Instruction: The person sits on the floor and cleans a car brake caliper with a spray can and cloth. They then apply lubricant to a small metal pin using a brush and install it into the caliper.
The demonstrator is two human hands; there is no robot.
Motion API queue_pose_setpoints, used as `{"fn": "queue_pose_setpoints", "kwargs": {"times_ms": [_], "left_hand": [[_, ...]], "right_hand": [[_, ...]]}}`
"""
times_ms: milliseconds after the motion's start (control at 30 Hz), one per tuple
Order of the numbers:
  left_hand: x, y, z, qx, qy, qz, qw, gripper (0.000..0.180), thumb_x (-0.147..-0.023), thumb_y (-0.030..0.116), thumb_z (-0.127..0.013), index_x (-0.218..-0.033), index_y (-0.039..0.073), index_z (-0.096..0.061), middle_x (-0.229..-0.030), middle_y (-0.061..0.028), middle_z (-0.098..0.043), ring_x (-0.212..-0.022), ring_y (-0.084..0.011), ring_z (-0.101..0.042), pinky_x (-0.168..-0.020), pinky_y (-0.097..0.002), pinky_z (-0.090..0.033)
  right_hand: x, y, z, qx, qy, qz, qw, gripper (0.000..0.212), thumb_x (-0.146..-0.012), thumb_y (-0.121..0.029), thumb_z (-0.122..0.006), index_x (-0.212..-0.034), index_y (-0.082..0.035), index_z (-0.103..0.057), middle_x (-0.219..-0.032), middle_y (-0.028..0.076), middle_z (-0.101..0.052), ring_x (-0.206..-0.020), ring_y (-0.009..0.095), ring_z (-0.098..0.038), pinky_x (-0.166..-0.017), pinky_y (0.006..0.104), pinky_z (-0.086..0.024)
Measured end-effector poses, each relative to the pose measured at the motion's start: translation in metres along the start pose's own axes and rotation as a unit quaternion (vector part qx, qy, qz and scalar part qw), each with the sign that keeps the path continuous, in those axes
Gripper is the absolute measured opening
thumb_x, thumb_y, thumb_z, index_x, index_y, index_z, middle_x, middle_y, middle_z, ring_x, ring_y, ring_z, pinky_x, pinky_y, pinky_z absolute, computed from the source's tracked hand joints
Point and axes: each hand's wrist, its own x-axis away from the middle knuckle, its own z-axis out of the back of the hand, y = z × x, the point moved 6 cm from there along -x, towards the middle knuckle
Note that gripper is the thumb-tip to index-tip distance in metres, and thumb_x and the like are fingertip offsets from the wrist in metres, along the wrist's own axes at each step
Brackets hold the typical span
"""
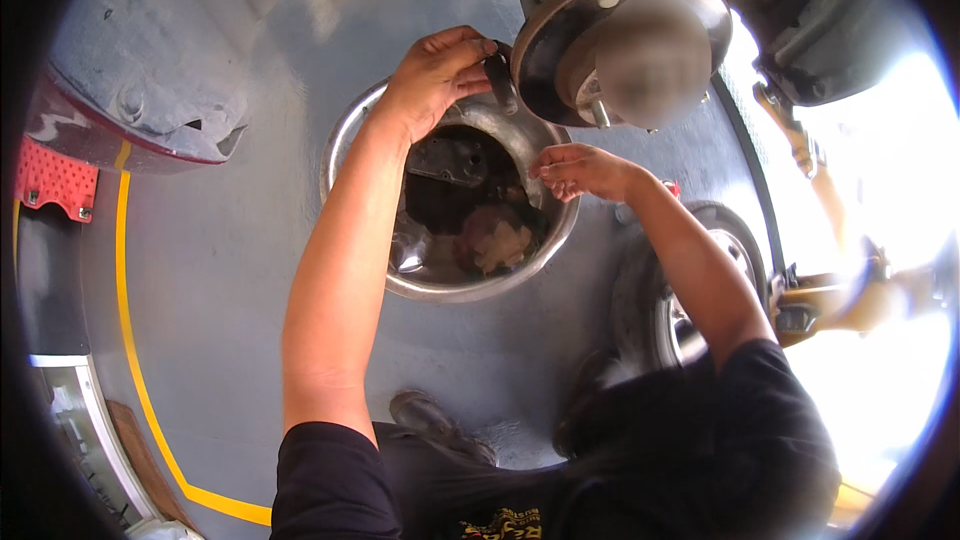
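My left hand (pixel 438 75) is raised over the far side of a metal basin, its thumb and fingers pinching a dark brake pad (pixel 500 80) beside the rim of a brake disc (pixel 705 5). Lower and to the right, above the basin's right edge, is my right hand (pixel 582 172). Its fingers are curled together, and I cannot make out whether something small is in them. The round basin (pixel 345 140) stands on the floor below. Dark liquid, a flat dark metal part (pixel 447 160) and a crumpled pale cloth-like piece (pixel 500 243) are in it.
A wheel with its tire (pixel 640 290) lies to the right, beneath my right arm. Vehicle bodywork (pixel 150 50) hangs at the upper left, and a yellow lift arm (pixel 835 305) reaches in at right. A yellow line (pixel 123 280) runs along the grey floor.
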Motion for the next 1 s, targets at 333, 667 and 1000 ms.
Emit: {"fn": "queue_pose_setpoints", "kwargs": {"times_ms": [333,667,1000], "left_hand": [[-0.004,0.001,-0.001,0.007,-0.007,-0.011,1.0,0.009,-0.097,0.006,-0.064,-0.103,0.002,-0.071,-0.097,-0.0025,-0.068,-0.092,-0.0124,-0.064,-0.084,-0.028,-0.052],[-0.016,0.005,0.005,-0.073,0.026,-0.047,0.996,0.008,-0.097,0.011,-0.064,-0.094,0.006,-0.07,-0.092,-0.0007,-0.07,-0.085,-0.0101,-0.065,-0.082,-0.0284,-0.052],[-0.012,0.003,-0.002,0.021,-0.039,-0.009,0.999,0.008,-0.098,0.012,-0.062,-0.094,0.007,-0.067,-0.094,-0.0012,-0.071,-0.084,-0.0107,-0.067,-0.079,-0.0285,-0.053]], "right_hand": [[-0.002,0.002,-0.004,0.003,-0.021,-0.014,1.0,0.027,-0.102,-0.029,-0.065,-0.119,-0.008,-0.066,-0.088,-0.004,-0.061,-0.079,0.006,-0.06,-0.073,0.0235,-0.051],[0.002,0.008,0.001,0.011,-0.009,-0.007,1.0,0.031,-0.101,-0.032,-0.066,-0.12,-0.008,-0.065,-0.09,-0.004,-0.061,-0.082,0.007,-0.06,-0.074,0.0247,-0.051],[0.004,0.002,-0.004,0.065,-0.015,-0.015,0.998,0.029,-0.101,-0.032,-0.066,-0.119,-0.01,-0.066,-0.089,-0.004,-0.062,-0.08,0.007,-0.059,-0.074,0.0239,-0.05]]}}
